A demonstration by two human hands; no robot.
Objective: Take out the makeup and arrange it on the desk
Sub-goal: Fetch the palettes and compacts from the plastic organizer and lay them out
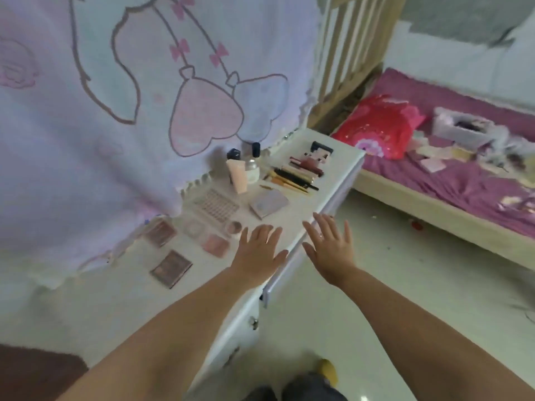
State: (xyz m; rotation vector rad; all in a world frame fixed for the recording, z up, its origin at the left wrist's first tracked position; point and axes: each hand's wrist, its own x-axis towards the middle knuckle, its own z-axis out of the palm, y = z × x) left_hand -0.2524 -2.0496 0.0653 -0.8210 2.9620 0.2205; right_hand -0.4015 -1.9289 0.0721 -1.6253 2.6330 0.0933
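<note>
Makeup (220, 208) in pinks, laid in rows across white desk (292, 227)

Whole view motion-blurred; palettes (159, 233) smeared; bed clutter (463, 146) unreadable; desk (86, 308) cut lower left.

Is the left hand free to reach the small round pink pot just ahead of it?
Probably yes: the left hand is open and holds nothing, and the round pot sits just beyond its fingertips, unobstructed.

Head-worn view, down over desk (278, 180)
</note>
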